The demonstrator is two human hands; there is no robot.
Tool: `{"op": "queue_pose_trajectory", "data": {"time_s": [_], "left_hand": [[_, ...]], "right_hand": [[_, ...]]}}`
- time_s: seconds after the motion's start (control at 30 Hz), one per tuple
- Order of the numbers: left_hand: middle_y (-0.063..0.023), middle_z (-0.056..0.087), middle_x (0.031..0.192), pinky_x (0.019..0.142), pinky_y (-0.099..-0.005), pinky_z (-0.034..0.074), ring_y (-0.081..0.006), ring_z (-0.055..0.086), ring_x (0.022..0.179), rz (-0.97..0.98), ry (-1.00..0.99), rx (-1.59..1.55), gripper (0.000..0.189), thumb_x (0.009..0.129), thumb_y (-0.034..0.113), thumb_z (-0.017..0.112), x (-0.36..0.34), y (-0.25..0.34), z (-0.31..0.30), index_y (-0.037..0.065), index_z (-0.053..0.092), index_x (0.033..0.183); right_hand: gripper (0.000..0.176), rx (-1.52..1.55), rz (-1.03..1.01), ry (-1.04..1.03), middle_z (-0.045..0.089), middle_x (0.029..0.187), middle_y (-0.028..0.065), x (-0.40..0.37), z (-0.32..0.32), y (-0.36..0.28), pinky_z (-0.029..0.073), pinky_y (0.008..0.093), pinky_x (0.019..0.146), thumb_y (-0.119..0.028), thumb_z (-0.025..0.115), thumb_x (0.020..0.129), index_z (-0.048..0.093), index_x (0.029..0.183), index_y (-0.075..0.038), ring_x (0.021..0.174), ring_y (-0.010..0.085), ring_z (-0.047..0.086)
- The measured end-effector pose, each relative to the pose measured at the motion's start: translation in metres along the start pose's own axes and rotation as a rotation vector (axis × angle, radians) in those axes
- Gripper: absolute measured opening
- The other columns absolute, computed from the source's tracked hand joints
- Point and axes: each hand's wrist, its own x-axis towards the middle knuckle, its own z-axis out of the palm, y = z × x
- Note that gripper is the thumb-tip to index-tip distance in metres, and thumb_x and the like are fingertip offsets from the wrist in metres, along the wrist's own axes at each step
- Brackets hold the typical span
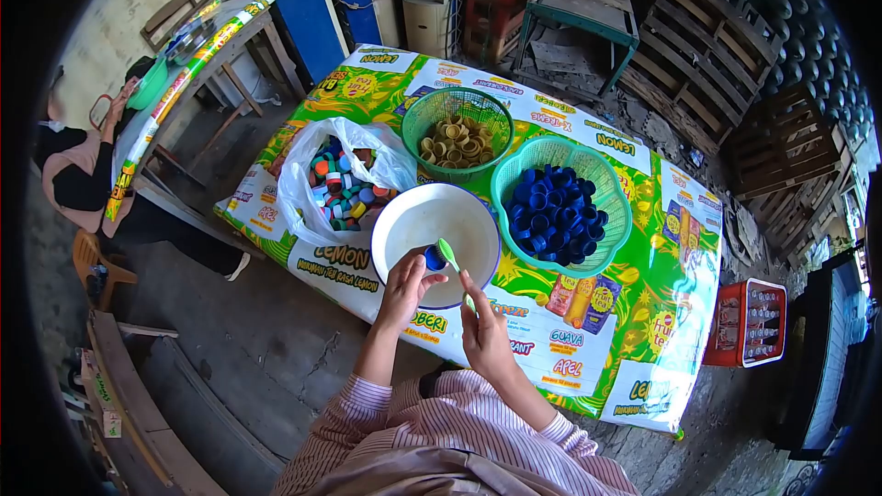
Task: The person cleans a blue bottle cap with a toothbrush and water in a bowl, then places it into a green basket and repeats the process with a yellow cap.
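Note:
Over the near rim of a white enamel basin (pixel 404 211), my left hand (pixel 404 292) pinches a blue bottle cap (pixel 435 258). My right hand (pixel 487 340) grips a green toothbrush (pixel 450 257) by its handle, with the brush head up against the cap. Pale liquid seems to lie in the basin. To its right, a light green plastic basket (pixel 617 193) holds many blue caps (pixel 556 211). Behind, a darker green basket (pixel 418 115) contains tan caps (pixel 455 140). A white plastic bag (pixel 299 170) of mixed-colour caps (pixel 344 193) stands at the left.
A printed green and white cover lies over the table (pixel 643 294). Another person (pixel 78 170) sits at a side table (pixel 197 64) on the left. A red crate (pixel 726 321) stands on the floor at right, near wooden pallets (pixel 707 46) and a teal-framed table (pixel 583 0).

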Motion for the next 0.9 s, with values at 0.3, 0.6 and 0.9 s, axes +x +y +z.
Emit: {"op": "queue_pose_trajectory", "data": {"time_s": [0.3,0.6,0.9], "left_hand": [[-0.0114,0.056,0.107,0.079,-0.0304,0.048,-0.0171,0.056,0.097,0.020,-0.001,-0.043,0.031,0.095,0.023,0.036,0.001,-0.003,0.004,0.001,0.048,0.114],[-0.0109,0.058,0.096,0.078,-0.0337,0.048,-0.0165,0.058,0.081,-0.079,-0.026,-0.239,0.037,0.096,0.029,0.031,0.009,-0.008,-0.007,0.000,0.051,0.105],[-0.0096,0.056,0.085,0.078,-0.0313,0.045,-0.0167,0.054,0.078,-0.092,-0.088,-0.337,0.047,0.095,0.039,0.026,0.012,0.001,-0.011,-0.002,0.050,0.099]], "right_hand": [[0.047,0.003,-0.013,0.017,0.049,0.059,0.0145,-0.003,0.005,0.002,0.038,0.0259,0.049,0.004,0.041,0.084,0.034,0.130,-0.006,0.047,0.0147,0.046],[0.050,0.006,0.078,-0.088,0.058,0.087,0.0281,0.005,-0.001,-0.004,0.047,0.0328,0.069,0.005,0.044,0.082,0.036,0.130,-0.007,0.079,0.0375,0.061],[0.047,0.037,-0.008,-0.084,0.048,0.055,0.0124,0.011,0.002,-0.009,0.038,0.0236,0.049,0.004,0.043,0.084,0.037,0.129,-0.006,0.046,0.0154,0.050]]}}
